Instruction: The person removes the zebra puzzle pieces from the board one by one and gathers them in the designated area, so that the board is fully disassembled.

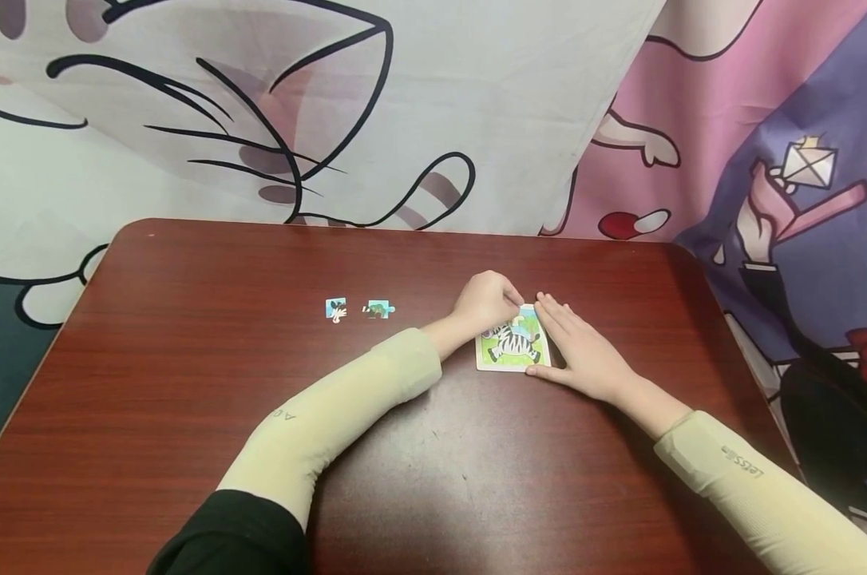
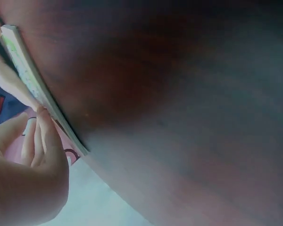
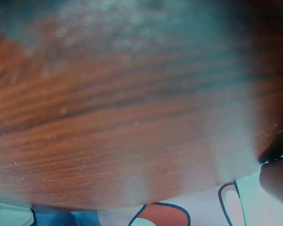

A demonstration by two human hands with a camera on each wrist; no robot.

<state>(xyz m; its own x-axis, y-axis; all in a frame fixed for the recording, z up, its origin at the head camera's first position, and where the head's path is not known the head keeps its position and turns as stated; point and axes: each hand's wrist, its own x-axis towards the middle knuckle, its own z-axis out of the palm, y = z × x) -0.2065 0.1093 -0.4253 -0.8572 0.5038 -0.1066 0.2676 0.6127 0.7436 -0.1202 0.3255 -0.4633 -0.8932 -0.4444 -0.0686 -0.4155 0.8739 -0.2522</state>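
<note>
A small square jigsaw puzzle (image 1: 512, 349) with a zebra picture and pale border lies flat on the table. My left hand (image 1: 487, 302) reaches over its upper left part, fingertips down on it. From the left wrist, the left hand (image 2: 35, 165) shows its thumb apart from the fingers, and fingertips touch the puzzle (image 2: 52, 101). Whether a piece lies under them is hidden. Along the right side, my right hand (image 1: 587, 351) rests with straight fingers, its thumb at the bottom edge. Left of both hands lie two loose puzzle pieces, one black-and-white on blue (image 1: 336, 309), one with green (image 1: 379, 309).
The reddish-brown wooden table (image 1: 211, 383) has rounded far corners. Behind it hangs a white cartoon-printed cloth (image 1: 433, 96), with a pink and purple printed part on the right. The right wrist view shows mostly blurred tabletop (image 3: 132, 122).
</note>
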